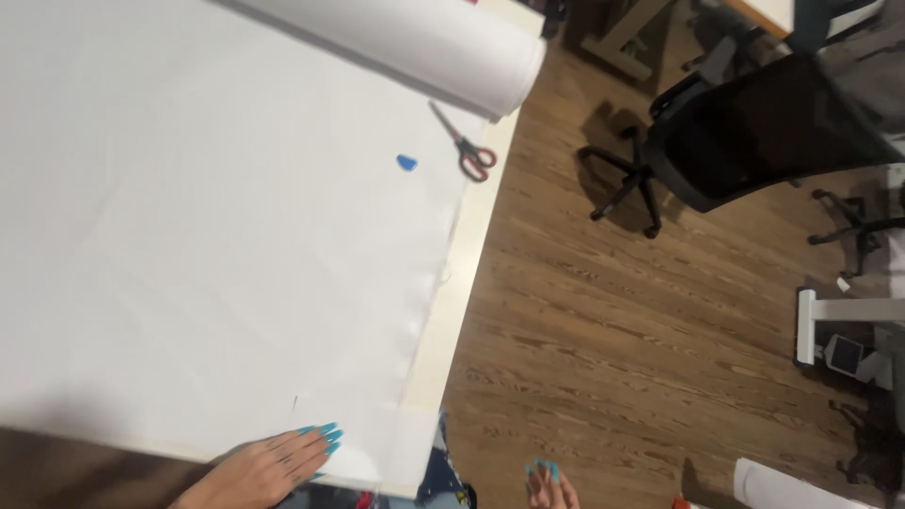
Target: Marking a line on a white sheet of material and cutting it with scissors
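The wide sheet of white fabric [217, 226] lay unrolled over the pale table [471, 245], its near corner hanging off the front edge. The left hand [273, 467] rested flat on that corner, fingers [325, 435] spread, gripping nothing. The right hand [551, 485] hung loose over the wood floor [603, 358] — empty. One careless tug there might have dragged the cloth — pulling the red-handled scissors [467, 149] and blue chalk piece [406, 162] by the fat roll [424, 47] toward the edge.
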